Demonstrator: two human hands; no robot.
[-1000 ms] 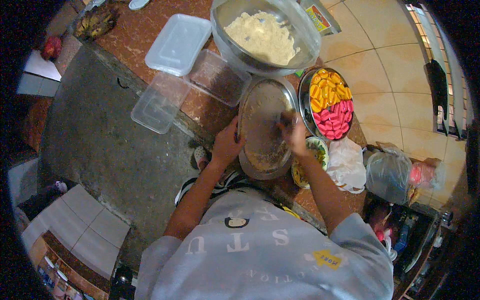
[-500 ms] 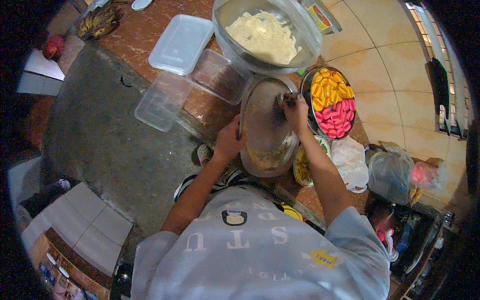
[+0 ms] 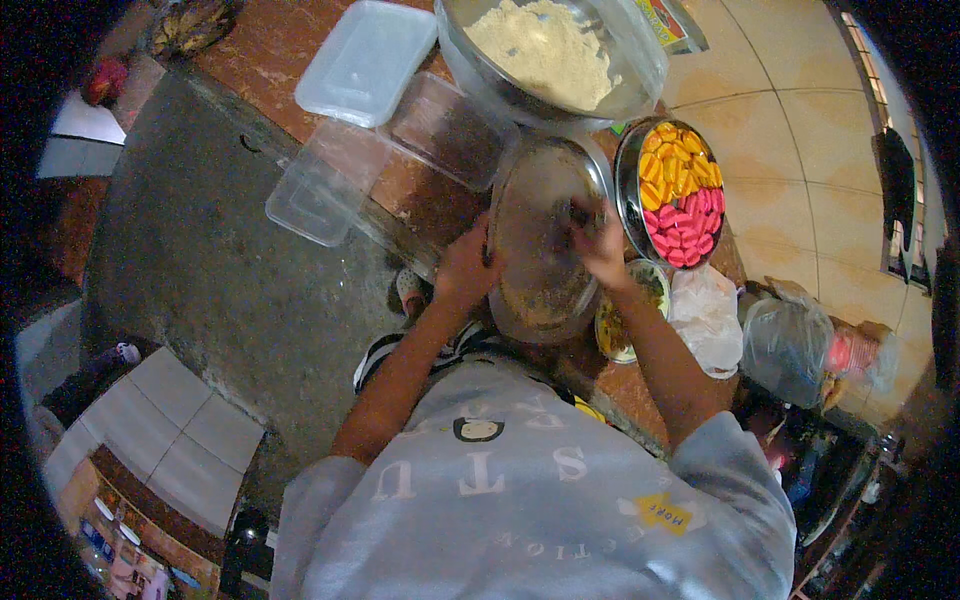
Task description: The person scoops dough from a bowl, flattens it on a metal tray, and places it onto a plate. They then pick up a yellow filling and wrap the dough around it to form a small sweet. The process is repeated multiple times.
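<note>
An oval metal tray [image 3: 545,285], worn and with tan residue on it, lies at the table's edge in front of me. My left hand [image 3: 466,268] is closed on its left rim. Over the tray's right half, my right hand [image 3: 602,248] is blurred, its fingers drawn together around something dark and small that I cannot make out. Just right of that hand, an oval metal dish [image 3: 627,190] holds glossy yellow pieces [image 3: 680,165] and pink pieces [image 3: 685,228]. Beyond the tray stands a large metal bowl [image 3: 520,95] of pale yellow powder [image 3: 545,50], with clear plastic around it.
Left of the tray are a lidded plastic container [image 3: 365,60], an open clear container [image 3: 450,130] and a clear lid [image 3: 325,185] jutting over the table edge. By my right forearm sit a small dish [image 3: 615,325], a white plastic bag [image 3: 705,325] and a clear bag [image 3: 790,345].
The whole view has shifted slightly, with the table things now higher and a little to the right. My right hand has moved slightly over the tray; my left keeps hold of its rim.
</note>
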